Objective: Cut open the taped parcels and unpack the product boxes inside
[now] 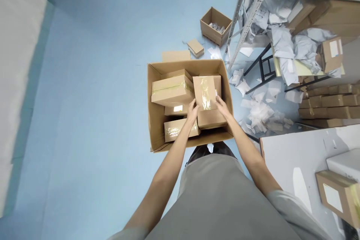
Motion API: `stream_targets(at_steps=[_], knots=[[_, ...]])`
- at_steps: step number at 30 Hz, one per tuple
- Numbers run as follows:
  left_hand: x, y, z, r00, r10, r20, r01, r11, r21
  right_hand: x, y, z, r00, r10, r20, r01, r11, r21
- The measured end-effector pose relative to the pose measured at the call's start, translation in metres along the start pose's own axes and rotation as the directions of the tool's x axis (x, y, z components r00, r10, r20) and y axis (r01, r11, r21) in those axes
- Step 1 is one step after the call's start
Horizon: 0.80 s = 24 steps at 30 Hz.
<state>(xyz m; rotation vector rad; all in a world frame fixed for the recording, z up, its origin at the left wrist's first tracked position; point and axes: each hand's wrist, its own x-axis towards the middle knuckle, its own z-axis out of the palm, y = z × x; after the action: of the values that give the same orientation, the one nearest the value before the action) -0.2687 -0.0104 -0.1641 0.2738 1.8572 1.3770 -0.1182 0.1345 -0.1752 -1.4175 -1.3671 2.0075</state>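
Note:
A large open carton (154,120) stands on the floor in front of me, holding several taped cardboard boxes. Both hands reach inside it. Between them is a small cardboard box (201,90) with shiny tape down its middle, lying over other boxes. My left hand (192,111) presses on its left near corner, and my right hand (222,105) grips its right side. On the left in the carton lies a wide taped box (171,92). Another taped box (173,130) sits low near the front, partly behind my left forearm.
Behind the carton are a flat box (196,48) and an open box with plastic inside (214,37). To the right stand a metal shelf (251,18), a table with grey mailer bags (284,45), scattered papers (260,114) and a white table (287,153).

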Motion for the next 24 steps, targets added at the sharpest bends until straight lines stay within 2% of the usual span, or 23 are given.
stream_targets(at_steps=[3, 5, 8, 10, 12, 14, 16, 18, 21, 23, 24], knots=[[-0.037, 0.014, -0.001, 0.986, 0.164, 0.033, -0.165, 0.986, 0.028, -0.044, -0.011, -0.012, 0.989, -0.139, -0.057, 0.143, 0.988, 0.066], [-0.066, 0.026, 0.007, 0.965, 0.247, 0.085, -0.252, 0.966, 0.057, -0.084, -0.014, -0.025, 0.971, -0.192, -0.142, 0.212, 0.968, 0.138], [-0.108, 0.043, 0.031, 0.920, 0.344, 0.189, -0.366, 0.925, 0.098, -0.150, -0.009, -0.052, 0.924, -0.180, -0.337, 0.270, 0.931, 0.244], [-0.130, 0.052, 0.056, 0.855, 0.395, 0.336, -0.444, 0.893, 0.080, -0.194, -0.001, -0.074, 0.852, -0.166, -0.496, 0.338, 0.898, 0.282], [-0.147, 0.056, 0.089, 0.749, 0.422, 0.510, -0.506, 0.862, 0.031, -0.235, 0.010, -0.097, 0.746, -0.154, -0.648, 0.420, 0.864, 0.278], [-0.160, 0.054, 0.129, 0.613, 0.424, 0.667, -0.543, 0.839, -0.034, -0.269, 0.025, -0.119, 0.630, -0.120, -0.768, 0.476, 0.841, 0.259], [-0.171, 0.046, 0.177, 0.472, 0.400, 0.786, -0.546, 0.832, -0.095, -0.296, 0.043, -0.141, 0.513, -0.066, -0.856, 0.508, 0.827, 0.240], [-0.183, 0.034, 0.227, 0.354, 0.345, 0.869, -0.531, 0.840, -0.117, -0.317, 0.063, -0.162, 0.403, -0.020, -0.915, 0.527, 0.823, 0.214], [-0.205, 0.013, 0.292, 0.215, 0.178, 0.960, -0.554, 0.832, -0.030, -0.336, 0.093, -0.192, 0.263, 0.029, -0.964, 0.507, 0.847, 0.164], [-0.220, 0.000, 0.318, 0.137, 0.063, 0.989, -0.575, 0.817, 0.028, -0.343, 0.111, -0.209, 0.198, 0.055, -0.979, 0.421, 0.897, 0.135], [-0.227, -0.006, 0.325, 0.099, 0.024, 0.995, -0.576, 0.817, 0.037, -0.346, 0.118, -0.216, 0.177, 0.061, -0.982, 0.363, 0.924, 0.123]])
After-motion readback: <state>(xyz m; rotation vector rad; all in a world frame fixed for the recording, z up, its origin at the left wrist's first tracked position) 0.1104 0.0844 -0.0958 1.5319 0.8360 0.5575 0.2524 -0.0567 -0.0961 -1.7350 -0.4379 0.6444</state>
